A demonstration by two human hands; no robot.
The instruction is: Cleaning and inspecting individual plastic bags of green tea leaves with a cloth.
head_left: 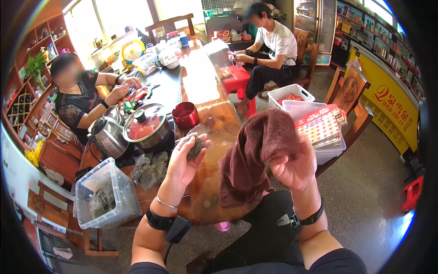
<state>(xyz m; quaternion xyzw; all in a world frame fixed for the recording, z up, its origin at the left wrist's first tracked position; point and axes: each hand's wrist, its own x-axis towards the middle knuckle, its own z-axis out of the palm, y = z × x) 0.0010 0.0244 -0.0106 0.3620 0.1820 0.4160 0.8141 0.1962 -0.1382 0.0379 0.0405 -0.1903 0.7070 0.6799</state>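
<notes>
Over the table's near end, my left hand (183, 160) is turned palm up, fingers curled round a small clear packet of dark green, leafy-looking stuff (197, 148). A dark brown towel (255, 155) hangs from my right hand (296, 165), bunched at the top with its lower end at the table edge. Part of that hand's grip is hidden by the cloth. Beside my left wrist lie several similar clear packets (151, 170). A clear plastic bin (123, 201) left of them holds more of these packets.
On the wooden table (205, 182) stand a red round container (185, 116), a lidded pot (148, 132) and a steel kettle (109, 139). Patterned red and white boxes (319, 127) fill a tub at the right. Two people sit working, one far left, one at the back.
</notes>
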